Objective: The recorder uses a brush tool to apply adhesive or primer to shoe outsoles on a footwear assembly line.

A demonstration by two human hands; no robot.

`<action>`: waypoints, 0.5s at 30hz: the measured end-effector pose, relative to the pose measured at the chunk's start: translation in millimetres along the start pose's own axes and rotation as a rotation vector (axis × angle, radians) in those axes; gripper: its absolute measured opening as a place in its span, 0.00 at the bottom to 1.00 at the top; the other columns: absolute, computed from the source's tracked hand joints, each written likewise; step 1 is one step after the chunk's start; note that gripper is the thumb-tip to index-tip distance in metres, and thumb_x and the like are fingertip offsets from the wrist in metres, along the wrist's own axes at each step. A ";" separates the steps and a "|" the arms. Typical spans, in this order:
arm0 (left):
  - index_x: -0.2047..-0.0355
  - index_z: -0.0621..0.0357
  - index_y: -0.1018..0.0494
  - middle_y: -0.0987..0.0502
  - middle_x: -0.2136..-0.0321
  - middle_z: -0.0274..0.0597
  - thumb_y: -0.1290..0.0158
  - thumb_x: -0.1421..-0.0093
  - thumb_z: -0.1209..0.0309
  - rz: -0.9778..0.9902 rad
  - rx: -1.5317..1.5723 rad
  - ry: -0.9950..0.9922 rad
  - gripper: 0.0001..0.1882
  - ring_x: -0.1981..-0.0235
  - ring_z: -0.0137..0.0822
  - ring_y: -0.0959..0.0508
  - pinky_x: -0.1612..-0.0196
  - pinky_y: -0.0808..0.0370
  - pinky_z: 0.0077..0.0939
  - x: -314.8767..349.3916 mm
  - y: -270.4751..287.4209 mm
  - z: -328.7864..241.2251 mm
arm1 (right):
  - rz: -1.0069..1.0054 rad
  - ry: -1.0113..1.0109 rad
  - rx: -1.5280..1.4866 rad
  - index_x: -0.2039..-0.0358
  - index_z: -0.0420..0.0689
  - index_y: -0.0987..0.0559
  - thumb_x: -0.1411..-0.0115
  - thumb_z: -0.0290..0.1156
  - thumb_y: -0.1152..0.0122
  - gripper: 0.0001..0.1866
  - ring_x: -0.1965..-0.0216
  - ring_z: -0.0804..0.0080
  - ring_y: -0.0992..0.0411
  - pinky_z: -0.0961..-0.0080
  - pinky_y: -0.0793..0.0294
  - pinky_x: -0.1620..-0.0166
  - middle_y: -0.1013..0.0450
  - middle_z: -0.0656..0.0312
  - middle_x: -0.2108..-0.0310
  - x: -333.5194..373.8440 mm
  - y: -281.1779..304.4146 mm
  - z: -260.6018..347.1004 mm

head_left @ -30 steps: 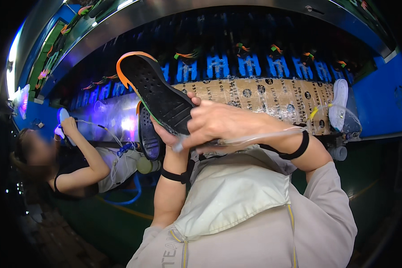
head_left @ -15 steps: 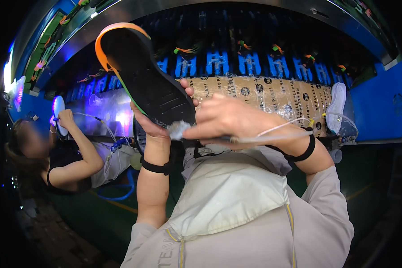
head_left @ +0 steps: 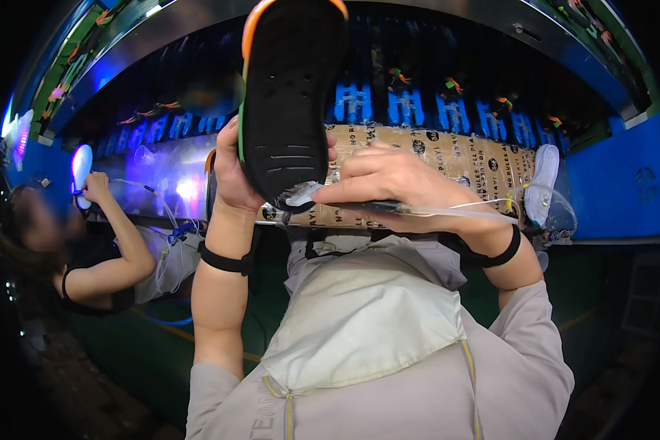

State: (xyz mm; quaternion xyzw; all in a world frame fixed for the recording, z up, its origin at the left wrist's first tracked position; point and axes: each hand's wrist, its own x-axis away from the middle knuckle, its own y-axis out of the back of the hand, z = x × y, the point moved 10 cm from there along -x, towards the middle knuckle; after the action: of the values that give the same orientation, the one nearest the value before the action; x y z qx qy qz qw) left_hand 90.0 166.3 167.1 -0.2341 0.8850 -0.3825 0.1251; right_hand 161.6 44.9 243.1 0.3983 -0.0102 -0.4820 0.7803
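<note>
1. The left hand (head_left: 231, 176) gripped a black shoe sole (head_left: 290, 103) with an orange rim, fingers wrapped round its left edge near the heel end, so that the sole stood nearly upright above the hand with its flat black face toward the camera
2. The right hand (head_left: 389, 183) was closed round a thin dark brush (head_left: 330, 202) lying crosswise; the pale bristle tip touched the lower end of the sole, just right of the left hand
3. A clear thin tube (head_left: 477, 213) ran from the brush handle back along the right wrist, past a black wristband (head_left: 495, 253); a matching black band (head_left: 224, 260) sat on the left forearm below the sole
4. No container with contents could be made out near the sole
5. Behind the sole ran a long belt covered with printed brown paper (head_left: 447, 158), with a row of blue holders (head_left: 407, 106) above it
6. A white shoe (head_left: 543, 180) stood on the belt far to the right of the sole
7. Well left of the sole, another person's hand (head_left: 95, 187) held a pale sole (head_left: 81, 165) under violet light
8. Below the sole, a pale apron (head_left: 359, 315) covered the person's front, over a dark green floor (head_left: 161, 345)
</note>
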 end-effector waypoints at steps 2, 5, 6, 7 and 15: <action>0.33 0.73 0.40 0.24 0.49 0.76 0.67 0.31 0.39 -0.029 -0.020 0.036 0.46 0.51 0.65 0.18 0.45 0.18 0.54 -5.9 -1.4 0.2 | 0.007 0.041 0.196 0.49 0.49 0.15 0.41 0.30 0.29 0.18 0.60 0.61 0.26 0.63 0.31 0.55 0.23 0.63 0.67 1.3 -5.4 -5.7; 0.33 0.74 0.39 0.23 0.49 0.76 0.68 0.29 0.43 -0.060 -0.130 0.116 0.43 0.50 0.63 0.17 0.44 0.19 0.53 -10.0 6.4 5.7 | 0.224 0.006 -0.003 0.50 0.51 0.16 0.41 0.30 0.32 0.18 0.57 0.55 0.23 0.59 0.29 0.50 0.22 0.60 0.63 4.4 -18.2 2.9; 0.33 0.74 0.38 0.23 0.49 0.75 0.69 0.28 0.46 -0.050 -0.097 0.137 0.41 0.51 0.63 0.17 0.45 0.18 0.51 -9.7 3.0 5.1 | 0.177 -0.006 -0.037 0.50 0.51 0.16 0.42 0.31 0.32 0.18 0.56 0.57 0.24 0.60 0.30 0.49 0.23 0.61 0.63 1.5 -11.5 3.5; 0.33 0.74 0.38 0.23 0.49 0.75 0.69 0.28 0.46 -0.051 -0.094 0.136 0.41 0.51 0.63 0.17 0.45 0.18 0.51 -11.1 4.7 3.9 | 0.180 -0.007 -0.037 0.50 0.51 0.16 0.42 0.31 0.32 0.18 0.56 0.57 0.24 0.60 0.30 0.49 0.23 0.61 0.63 1.4 -11.2 2.5; 0.43 0.63 0.25 0.16 0.52 0.46 0.55 0.24 0.58 -0.051 -0.167 0.308 0.22 0.57 0.33 0.14 0.51 0.16 0.30 -18.7 19.5 15.5 | 0.147 0.098 0.143 0.50 0.50 0.15 0.42 0.29 0.36 0.18 0.54 0.61 0.24 0.63 0.31 0.52 0.22 0.62 0.63 -0.1 -9.0 7.4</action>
State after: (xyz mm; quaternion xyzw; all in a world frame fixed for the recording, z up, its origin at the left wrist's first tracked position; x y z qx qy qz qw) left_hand 106.1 177.9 143.1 -0.2046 0.9162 -0.3421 -0.0413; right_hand 151.9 38.5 242.4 0.4743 -0.0355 -0.4013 0.7828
